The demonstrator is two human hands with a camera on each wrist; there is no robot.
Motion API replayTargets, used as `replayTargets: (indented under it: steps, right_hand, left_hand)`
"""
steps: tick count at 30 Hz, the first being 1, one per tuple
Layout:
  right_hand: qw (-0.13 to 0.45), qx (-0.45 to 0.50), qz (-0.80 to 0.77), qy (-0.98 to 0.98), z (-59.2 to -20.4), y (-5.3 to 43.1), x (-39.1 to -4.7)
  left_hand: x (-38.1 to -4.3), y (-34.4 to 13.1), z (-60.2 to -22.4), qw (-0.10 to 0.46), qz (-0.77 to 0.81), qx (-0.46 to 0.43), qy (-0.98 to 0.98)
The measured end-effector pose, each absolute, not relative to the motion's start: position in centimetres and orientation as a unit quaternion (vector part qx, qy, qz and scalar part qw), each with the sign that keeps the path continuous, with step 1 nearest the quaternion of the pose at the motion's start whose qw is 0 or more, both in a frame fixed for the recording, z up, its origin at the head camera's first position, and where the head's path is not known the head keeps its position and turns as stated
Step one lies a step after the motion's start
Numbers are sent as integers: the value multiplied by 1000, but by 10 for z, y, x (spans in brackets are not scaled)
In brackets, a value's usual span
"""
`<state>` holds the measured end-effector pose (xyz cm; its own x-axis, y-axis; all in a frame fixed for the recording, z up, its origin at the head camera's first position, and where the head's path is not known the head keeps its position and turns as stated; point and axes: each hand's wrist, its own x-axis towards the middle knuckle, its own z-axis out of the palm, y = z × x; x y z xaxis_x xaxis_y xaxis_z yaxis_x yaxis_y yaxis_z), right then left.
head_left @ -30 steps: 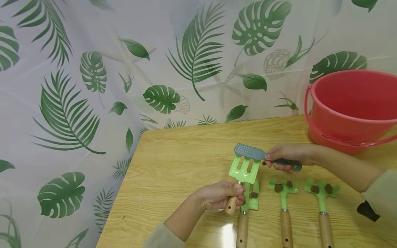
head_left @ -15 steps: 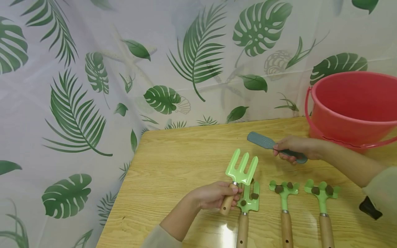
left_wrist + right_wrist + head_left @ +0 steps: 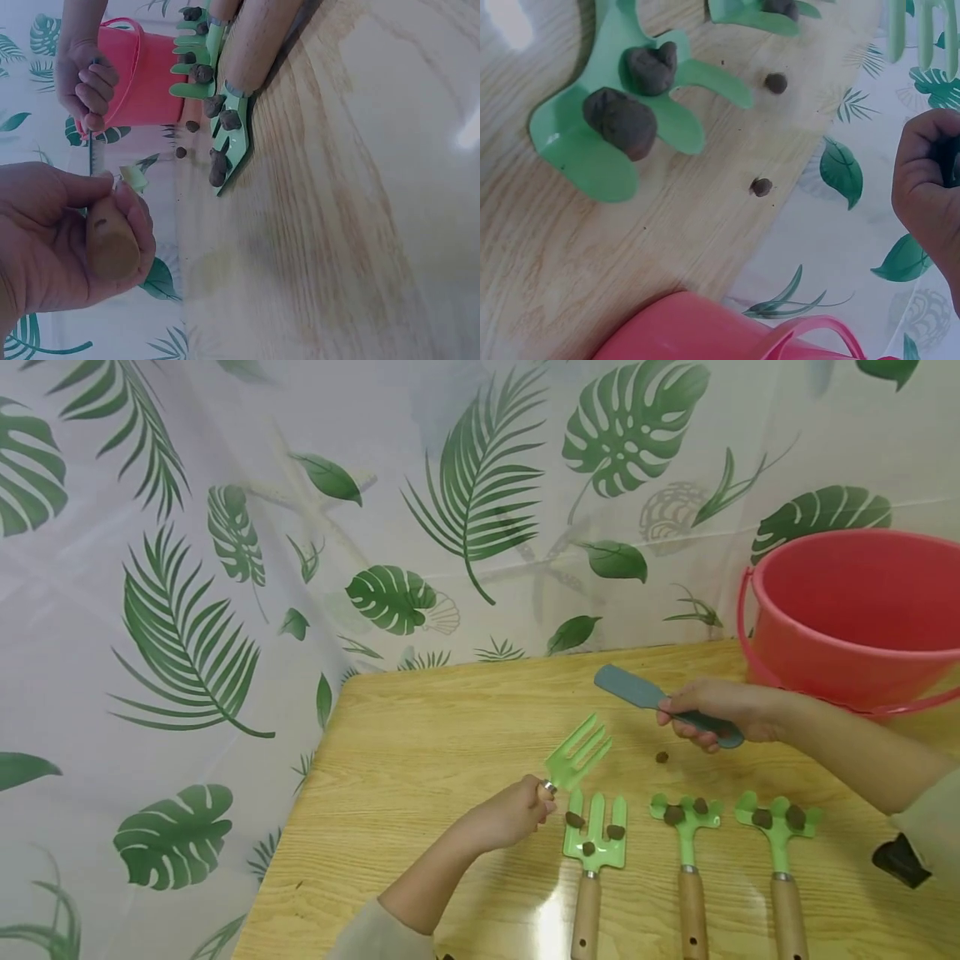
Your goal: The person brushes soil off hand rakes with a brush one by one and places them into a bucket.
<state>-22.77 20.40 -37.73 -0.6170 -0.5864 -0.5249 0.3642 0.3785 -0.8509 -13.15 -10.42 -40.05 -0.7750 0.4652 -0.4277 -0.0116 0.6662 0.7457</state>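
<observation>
My left hand point(image 3: 510, 818) grips the wooden handle point(image 3: 112, 247) of a small green garden fork point(image 3: 577, 752), its tines tilted up to the right above the table. My right hand point(image 3: 731, 706) holds a grey-blue brush point(image 3: 630, 685) by its handle, the flat head pointing left. Brush and fork are apart. Below them lies another green garden fork point(image 3: 595, 856) with dark clods on it. To its right lie two green hand rakes, the nearer one point(image 3: 687, 835) and the farther one point(image 3: 780, 839), both bearing dark clods.
A red bucket point(image 3: 832, 677) with a handle stands at the back right, close to my right forearm. Loose small clods point(image 3: 761, 187) lie on the wooden table point(image 3: 420, 735). Behind hangs a leaf-patterned cloth point(image 3: 300, 635).
The brush has left the fork's tines and moved up and right. My left hand has shifted left and turned the held fork, uncovering the lying fork and a small clod.
</observation>
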Motion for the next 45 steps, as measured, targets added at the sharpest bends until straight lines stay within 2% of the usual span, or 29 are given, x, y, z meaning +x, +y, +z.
replayTargets:
  steps: [3,5,8,11,14,16,19,23,32,40,45]
  right_hand:
    - [428,-70,-556,709,-374,201,-225]
    - [427,-68,-560,707,-372,199,-223]
    - [426,-70,-568,700,-370,196,-218]
    - [425,-74,-581,691,-369,192,-213]
    - [417,-70,-590,687,-369,188,-206]
    - [408,-64,-595,689,-369,184,-200]
    - [392,-57,-605,691,-369,179,-193]
    - [378,-59,-619,686,-370,172,-184]
    - [373,-58,-632,677,-368,154,-175]
    - [395,-68,-642,654,-364,131,-160]
    - [389,-73,-643,655,-364,120,-155]
  left_hand:
    - [-132,-101,-401,261,325,149,897]
    - [-131,-99,-401,202,247,175,931]
    - [-131,-95,-405,69,74,218,971]
    - [-133,-93,-413,-95,-95,236,962]
    - [-137,-94,-424,-237,-175,232,927]
    - [-141,-95,-429,-311,-187,226,904]
    - [-146,-96,-433,-380,-183,221,880]
    - [-152,-95,-434,-413,-178,217,866]
    - [-155,-93,-435,-388,-169,220,879]
    - [-158,-90,-438,-412,-155,215,872]
    - [-159,-86,-435,-411,-144,210,875]
